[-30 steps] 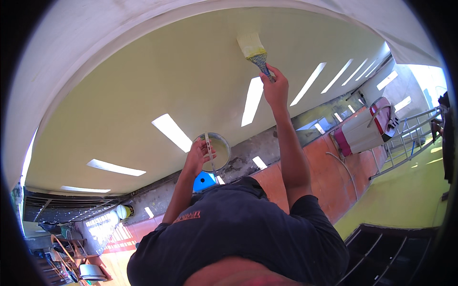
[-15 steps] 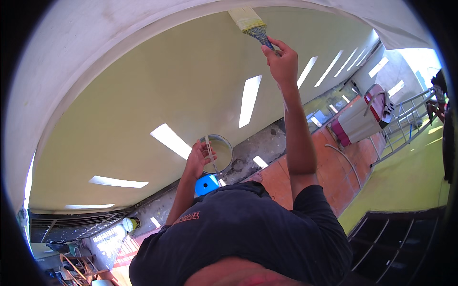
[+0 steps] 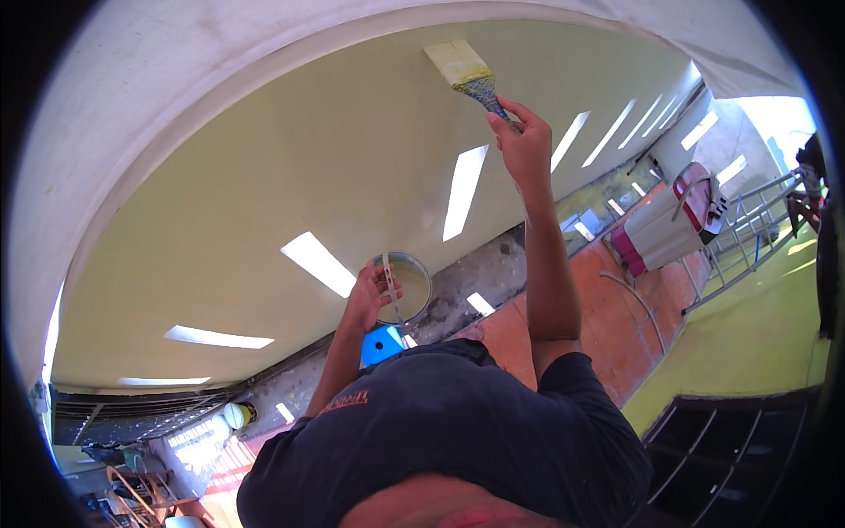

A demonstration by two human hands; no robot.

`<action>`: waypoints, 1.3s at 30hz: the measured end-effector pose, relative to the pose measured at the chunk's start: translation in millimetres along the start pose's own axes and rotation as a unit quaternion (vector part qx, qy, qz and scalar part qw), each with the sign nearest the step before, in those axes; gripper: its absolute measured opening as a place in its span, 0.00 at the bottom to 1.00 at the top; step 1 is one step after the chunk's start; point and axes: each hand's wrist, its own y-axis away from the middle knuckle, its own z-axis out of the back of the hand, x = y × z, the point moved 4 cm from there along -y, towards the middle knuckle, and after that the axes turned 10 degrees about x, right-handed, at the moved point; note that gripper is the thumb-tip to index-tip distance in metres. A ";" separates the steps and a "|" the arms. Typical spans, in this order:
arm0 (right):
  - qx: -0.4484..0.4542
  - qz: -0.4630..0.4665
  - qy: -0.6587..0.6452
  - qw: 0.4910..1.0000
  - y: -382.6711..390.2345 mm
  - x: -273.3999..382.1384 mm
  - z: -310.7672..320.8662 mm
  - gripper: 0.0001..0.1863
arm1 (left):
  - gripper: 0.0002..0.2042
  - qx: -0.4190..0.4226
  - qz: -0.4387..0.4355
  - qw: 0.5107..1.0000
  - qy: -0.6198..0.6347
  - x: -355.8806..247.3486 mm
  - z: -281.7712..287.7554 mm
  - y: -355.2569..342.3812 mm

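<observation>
A wide paintbrush [image 3: 461, 63] with pale, paint-coated bristles and a patterned blue-grey handle is raised in front of the pale yellow-green wall [image 3: 343, 167]. My right hand [image 3: 526, 145] is closed round its handle, arm stretched up. The bristles lie against or very close to the wall. Lower and to the left, my left hand [image 3: 363, 304] grips a round paint bucket [image 3: 429, 283] at the pale strip [image 3: 388, 280] across its mouth. Yellowish-green paint shows inside. Part of that hand's grip is hidden by the bucket.
Below the bucket is a blue stool [image 3: 380, 346]. At right, a covered appliance [image 3: 660, 233] and a metal ladder [image 3: 744, 238] stand on the orange tiled floor [image 3: 607, 326], with a hose [image 3: 641, 304] nearby. Wooden chairs [image 3: 132, 493] are at lower left.
My right hand and the paintbrush have come down the wall a little, away from the upper edge. The left hand and bucket have stayed nearly where they were.
</observation>
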 end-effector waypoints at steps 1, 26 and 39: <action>-0.010 0.010 -0.019 1.000 2.2 0.5 2.1 0.19 | 0.30 -0.013 0.008 1.000 0.006 1.0 2.0 0.0; 0.046 -0.043 -0.030 0.998 46.5 -30.2 -21.6 0.20 | 0.29 -0.006 -0.009 1.000 0.012 -0.7 11.5 12.3; 0.015 0.010 0.033 0.999 44.7 -29.1 -39.0 0.19 | 0.30 -0.020 -0.002 1.000 0.002 0.7 16.0 10.7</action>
